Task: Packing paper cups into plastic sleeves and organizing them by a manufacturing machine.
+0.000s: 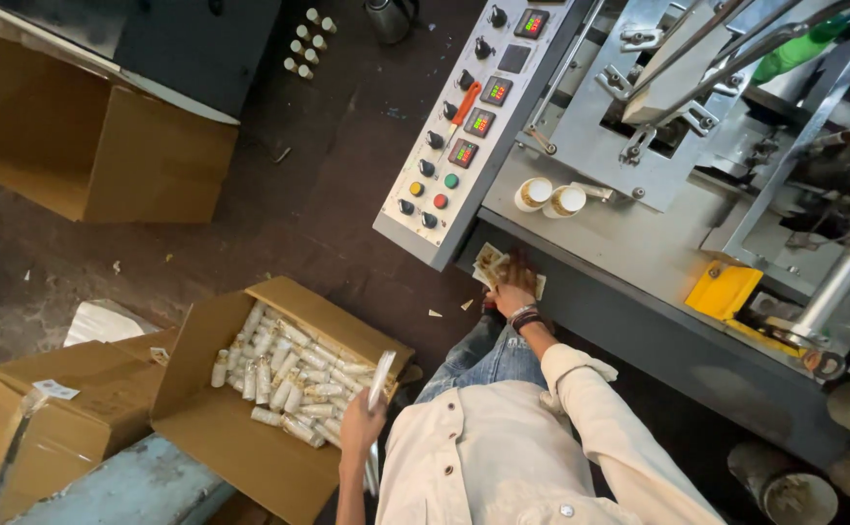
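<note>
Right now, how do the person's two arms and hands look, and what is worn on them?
The right hand is bare, with dark bands and a bracelet around the wrist. The right arm wears a cream sleeve rolled up below the elbow, part of a buttoned cream shirt. The left hand is bare too; the forearm below it shows no sleeve, watch or band.

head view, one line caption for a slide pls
Seated person's right hand gathers small sachets below a packaging machine, left hand holding a sachet strip over an open carton.
</note>
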